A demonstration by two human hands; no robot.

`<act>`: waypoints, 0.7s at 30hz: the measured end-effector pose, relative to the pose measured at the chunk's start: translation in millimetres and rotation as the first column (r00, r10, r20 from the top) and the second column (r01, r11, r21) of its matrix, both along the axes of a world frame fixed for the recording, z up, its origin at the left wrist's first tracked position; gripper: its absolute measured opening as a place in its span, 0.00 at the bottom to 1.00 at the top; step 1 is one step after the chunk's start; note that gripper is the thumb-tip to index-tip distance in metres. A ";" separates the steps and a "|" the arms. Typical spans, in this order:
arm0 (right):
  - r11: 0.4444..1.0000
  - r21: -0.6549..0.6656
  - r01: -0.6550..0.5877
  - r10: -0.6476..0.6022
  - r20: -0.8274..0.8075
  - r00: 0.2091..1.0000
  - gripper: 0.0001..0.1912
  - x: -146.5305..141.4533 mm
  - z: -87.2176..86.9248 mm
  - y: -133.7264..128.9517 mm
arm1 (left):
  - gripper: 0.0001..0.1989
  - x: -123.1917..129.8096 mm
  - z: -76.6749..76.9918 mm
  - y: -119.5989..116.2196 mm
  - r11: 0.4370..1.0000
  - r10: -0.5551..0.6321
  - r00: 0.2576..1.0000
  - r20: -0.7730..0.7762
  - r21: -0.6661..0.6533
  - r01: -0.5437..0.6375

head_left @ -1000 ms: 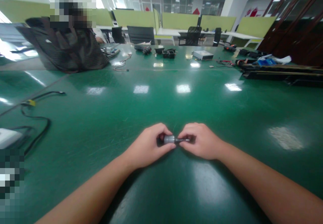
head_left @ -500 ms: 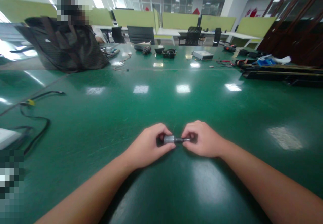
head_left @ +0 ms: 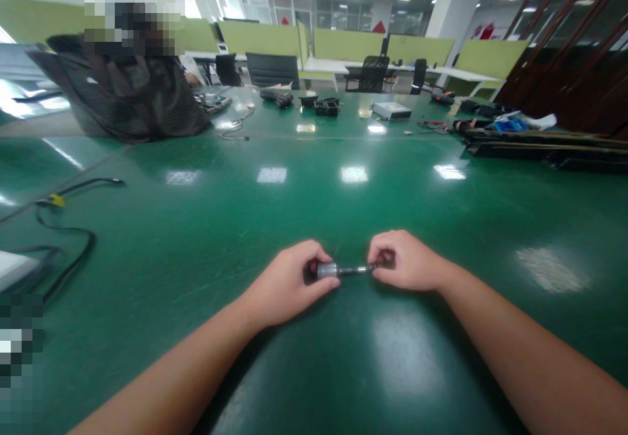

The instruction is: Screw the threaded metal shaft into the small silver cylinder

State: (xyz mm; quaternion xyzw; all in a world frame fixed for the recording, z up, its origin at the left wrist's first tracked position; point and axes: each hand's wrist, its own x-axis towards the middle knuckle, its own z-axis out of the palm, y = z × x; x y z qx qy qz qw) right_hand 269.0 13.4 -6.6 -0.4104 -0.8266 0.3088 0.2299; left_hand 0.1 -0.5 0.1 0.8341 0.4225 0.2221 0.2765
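My left hand (head_left: 299, 278) is closed around a short grey metal cylinder (head_left: 326, 271), thumb in front and fingers behind. A thin dark metal shaft (head_left: 352, 270) sticks out of the cylinder to the right, lying level just above or on the green table. At the shaft's far end my right hand (head_left: 405, 261) pinches, thumb against forefinger, a small dark ridged piece (head_left: 377, 266), perhaps a coil or thread. Whether that piece is still around the shaft or just off its tip cannot be made out. The cylinder's left end is hidden in my left palm.
The glossy green table (head_left: 235, 212) reflects ceiling lights. On the left lie a black cable (head_left: 91, 239) and a white box edge (head_left: 14, 269). Farther back are a dark bag (head_left: 142, 108), a person behind it, a metal box (head_left: 391, 110) and long black bars (head_left: 540, 146).
My right hand has moved to the right, away from my left hand, with the ridged piece between its fingers. More of the shaft shows. My left hand stays put.
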 end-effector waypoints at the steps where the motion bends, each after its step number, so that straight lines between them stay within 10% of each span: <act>1: 1.000 0.008 -0.002 0.002 0.003 1.000 0.05 -0.4 -0.1 -0.2 | 0.10 0.0 0.0 0.0 1.000 0.000 1.000 -0.001 0.002 0.000; 21: 0.993 0.096 0.073 -0.071 -0.028 0.997 0.07 -42.5 -6.0 -17.8 | 0.11 -0.6 3.6 0.6 0.999 -0.044 0.999 0.014 0.005 0.044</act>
